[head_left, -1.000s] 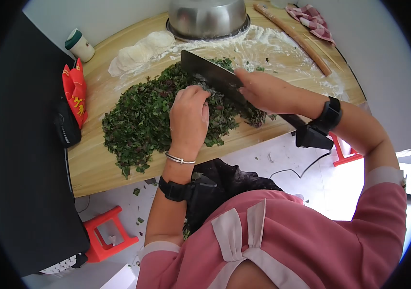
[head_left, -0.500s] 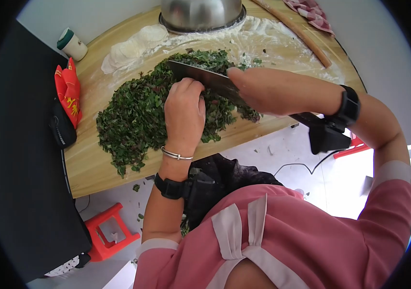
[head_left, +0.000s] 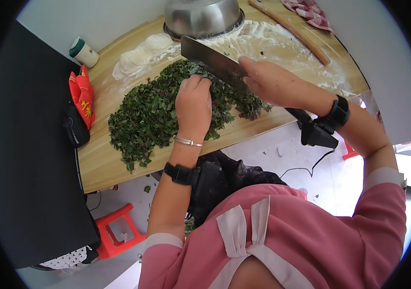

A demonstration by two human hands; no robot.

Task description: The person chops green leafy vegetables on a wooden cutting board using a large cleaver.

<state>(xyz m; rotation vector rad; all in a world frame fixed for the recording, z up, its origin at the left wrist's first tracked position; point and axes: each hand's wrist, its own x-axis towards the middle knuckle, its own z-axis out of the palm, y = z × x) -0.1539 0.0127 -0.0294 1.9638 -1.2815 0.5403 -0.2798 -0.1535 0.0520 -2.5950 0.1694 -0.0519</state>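
My right hand is wrapped around the handle of a cleaver, whose broad blade is tilted above the far side of the greens. Under it spreads a big heap of chopped dark green leaves with some purplish bits. My left hand rests on the heap, fingers curled down onto the leaves close to the blade; its fingertips are partly hidden. Both wrists carry black strapped devices.
Behind the heap lie pale dough and scattered flour, with an upturned steel bowl. A rolling pin and checked cloth are at the back right. A white-green container, red item and black pouch line the left edge.
The cleaver has lifted off the leaves, its blade rising with my right hand. My left hand stays on the heap. The whole view has shifted slightly.
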